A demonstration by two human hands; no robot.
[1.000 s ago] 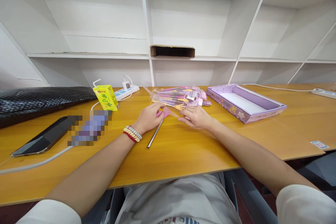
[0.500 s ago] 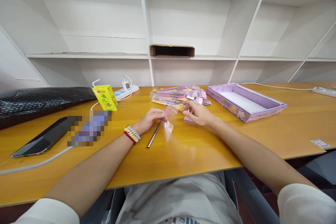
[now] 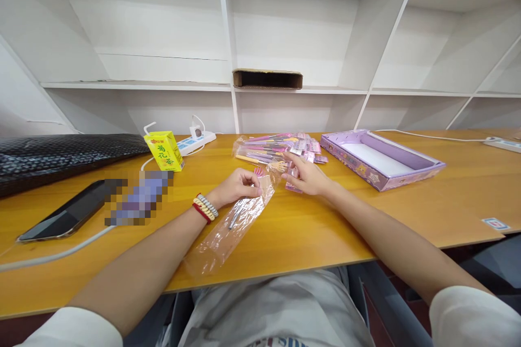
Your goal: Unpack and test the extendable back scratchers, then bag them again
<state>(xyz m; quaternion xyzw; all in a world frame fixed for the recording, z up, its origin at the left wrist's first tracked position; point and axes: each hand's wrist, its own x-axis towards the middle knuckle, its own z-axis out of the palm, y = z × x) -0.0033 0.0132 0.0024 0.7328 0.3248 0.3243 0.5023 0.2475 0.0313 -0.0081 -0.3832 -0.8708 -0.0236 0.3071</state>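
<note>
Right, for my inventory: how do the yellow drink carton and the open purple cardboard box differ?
The yellow drink carton stands upright, narrow; the open purple cardboard box lies flat, wide. The carton has a bent straw; the box shows a bare white floor. Both rest on the desk.

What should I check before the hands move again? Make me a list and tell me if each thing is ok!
1. Metal rod uncovered: not ok, the clear plastic sleeve lies over it.
2. Left hand at the sleeve: ok, its fingertips are by the upper part.
3. Left hand's grip firm: cannot tell, the fingers hide it.
4. Right hand's finger and thumb apart: ok, there's a gap between them.
5. Yellow drink box away from both hands: ok, it's off to the left.
6. Purple box open side up: ok, you can see its white bottom.
</note>
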